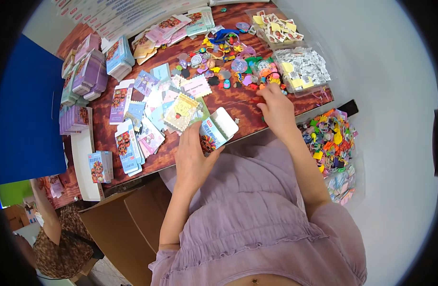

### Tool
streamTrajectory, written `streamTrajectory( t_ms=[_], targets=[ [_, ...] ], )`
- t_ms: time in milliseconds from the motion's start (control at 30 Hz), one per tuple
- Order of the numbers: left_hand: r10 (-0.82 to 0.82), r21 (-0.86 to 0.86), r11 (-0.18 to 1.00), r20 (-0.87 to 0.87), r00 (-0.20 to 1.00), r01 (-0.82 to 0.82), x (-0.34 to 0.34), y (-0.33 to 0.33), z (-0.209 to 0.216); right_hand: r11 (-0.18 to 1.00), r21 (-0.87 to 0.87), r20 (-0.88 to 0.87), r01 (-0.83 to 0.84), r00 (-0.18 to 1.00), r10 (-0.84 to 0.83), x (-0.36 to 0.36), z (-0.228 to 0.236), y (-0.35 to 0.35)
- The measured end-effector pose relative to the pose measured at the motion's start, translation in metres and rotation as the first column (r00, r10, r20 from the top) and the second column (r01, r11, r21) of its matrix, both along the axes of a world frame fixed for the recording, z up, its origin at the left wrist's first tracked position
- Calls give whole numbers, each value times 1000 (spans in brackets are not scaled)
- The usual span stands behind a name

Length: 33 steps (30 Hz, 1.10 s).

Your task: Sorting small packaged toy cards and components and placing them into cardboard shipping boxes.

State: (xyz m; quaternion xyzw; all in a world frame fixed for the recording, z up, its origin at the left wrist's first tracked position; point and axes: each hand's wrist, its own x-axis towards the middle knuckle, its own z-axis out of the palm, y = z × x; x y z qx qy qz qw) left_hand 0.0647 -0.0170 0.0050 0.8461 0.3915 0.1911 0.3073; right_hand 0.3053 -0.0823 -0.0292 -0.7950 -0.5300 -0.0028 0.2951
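Observation:
My left hand (192, 159) is closed around a small blue cardboard box (213, 136) at the table's front edge. The box's white end flap stands open toward the right. Just beyond that hand lies a yellow stamp-edged card (182, 111), on top of a loose spread of pastel cards (152, 136). My right hand (277, 112) reaches over the near right of the table, its fingers curled beside a heap of small colourful trinkets (238, 64). Small red and dark green bits show by its fingertips; what it grips, if anything, is too small to make out.
Flat cartons (88, 71) are stacked at the left, with a white tray (83, 155) nearer. Clear bins of paper slips (305, 69) stand back right; a bin of bright trinkets (331, 143) sits below the table edge. A cardboard box (133, 229) stands below; another person (57, 238) is at lower left.

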Motion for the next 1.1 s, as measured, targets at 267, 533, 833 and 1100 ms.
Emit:
streamTrajectory(
  t_ms=[267, 533, 833, 1100],
  targets=[
    [29, -143, 990, 82, 996, -17, -1, -3, 3, 970, -206, 154, -128, 975, 161, 18, 0, 19],
    [180, -375, 924, 252, 951, -75, 1, -8, -2, 882, 443, -802, 161, 511, 309, -36, 89, -7],
    [146, -157, 979, 95, 985, -130, 15, -9, 1, 724, 686, -479, 72, 794, 375, -66, 65, -12],
    [198, -318, 936, 115, 973, -153, 28, -14, -1, 844, 534, -388, -45, 874, 292, -70, 38, -4]
  ],
)
